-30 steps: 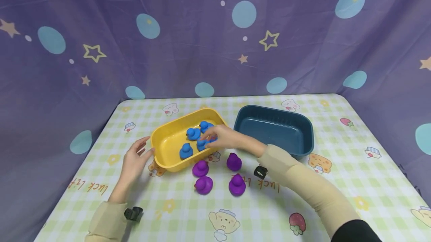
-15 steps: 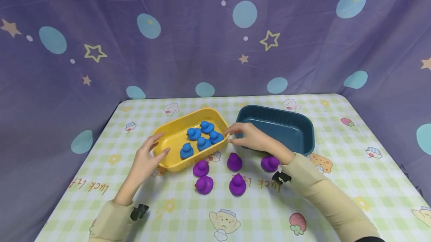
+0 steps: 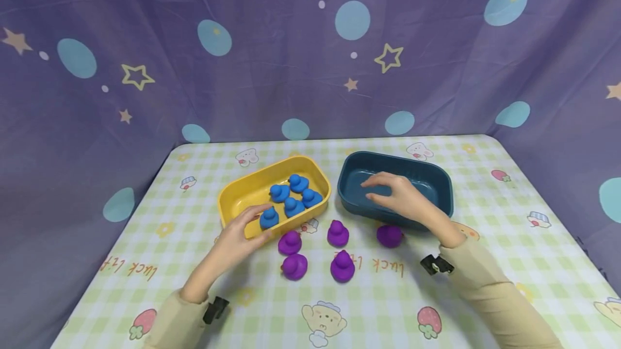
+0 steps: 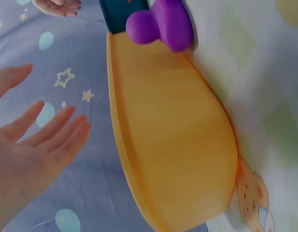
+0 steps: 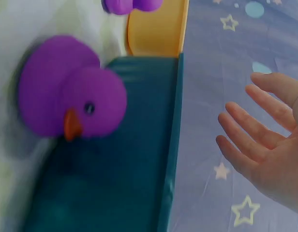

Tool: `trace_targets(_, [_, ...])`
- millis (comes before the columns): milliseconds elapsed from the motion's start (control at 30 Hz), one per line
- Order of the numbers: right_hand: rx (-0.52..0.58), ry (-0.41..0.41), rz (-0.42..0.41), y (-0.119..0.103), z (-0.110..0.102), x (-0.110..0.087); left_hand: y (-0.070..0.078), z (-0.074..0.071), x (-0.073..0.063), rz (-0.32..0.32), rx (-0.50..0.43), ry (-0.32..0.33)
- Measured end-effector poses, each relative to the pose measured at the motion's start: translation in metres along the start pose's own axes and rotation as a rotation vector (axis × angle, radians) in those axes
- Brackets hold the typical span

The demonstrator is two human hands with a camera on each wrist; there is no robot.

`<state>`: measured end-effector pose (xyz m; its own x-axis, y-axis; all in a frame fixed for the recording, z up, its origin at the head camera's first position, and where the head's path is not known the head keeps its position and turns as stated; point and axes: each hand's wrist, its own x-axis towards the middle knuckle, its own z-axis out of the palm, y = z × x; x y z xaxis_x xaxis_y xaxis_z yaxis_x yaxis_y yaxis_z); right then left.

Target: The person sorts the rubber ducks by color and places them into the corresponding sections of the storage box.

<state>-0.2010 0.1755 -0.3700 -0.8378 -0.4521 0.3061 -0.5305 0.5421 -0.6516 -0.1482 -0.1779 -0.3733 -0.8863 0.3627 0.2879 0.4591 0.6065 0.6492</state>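
Several blue rubber ducks (image 3: 293,207) sit inside the yellow bin (image 3: 233,184). My left hand (image 3: 237,238) hovers at that bin's near rim, fingers spread and relaxed, beside the nearest blue duck (image 3: 269,218). In the left wrist view the left hand (image 4: 37,150) holds nothing, with the yellow wall (image 4: 173,130) alongside. Over the teal bin (image 3: 351,203) is my right hand (image 3: 402,197), its fingers loosely bent around nothing. The right wrist view shows the right hand (image 5: 270,140) bare, and a purple rubber duck (image 5: 71,92) beside the teal bin's outer wall (image 5: 115,159).
Several purple ducks stand on the checked tablecloth in front of the bins, among them one purple duck (image 3: 342,267) nearest me and one purple duck (image 3: 390,235) below my right wrist. A purple curtain (image 3: 291,57) hangs behind the table.
My right hand has left the blue ducks in the yellow bin and moved right, over the teal bin. My left hand has moved right along the yellow bin. The ducks' cluster stays in the bin.
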Motion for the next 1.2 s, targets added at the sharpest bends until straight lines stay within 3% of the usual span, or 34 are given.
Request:
trace_targets(167, [-0.045, 0.048, 0.046, 0.008, -0.011, -0.015, 0.005, 0.01, -0.001, 0.054, 0.025, -0.09])
trace_targets(367, [-0.112, 0.126, 0.044, 0.016, -0.021, -0.031, 0.006, 0.019, -0.003, 0.106, 0.044, -0.161])
trace_targets(533, [-0.125, 0.19, 0.061, 0.027, -0.026, -0.041, 0.005, 0.023, -0.005, 0.057, 0.029, -0.238])
trace_targets(700, [-0.124, 0.204, 0.119, 0.035, -0.03, -0.052, 0.004, 0.025, -0.006, 0.012, 0.007, -0.31])
trace_targets(933, [-0.124, 0.21, 0.204, 0.042, -0.038, -0.064, 0.003, 0.028, -0.008, 0.008, 0.095, -0.383])
trace_targets(1200, [-0.106, 0.264, 0.299, 0.053, -0.042, -0.077, 0.0, 0.03, -0.01, 0.015, 0.066, -0.422])
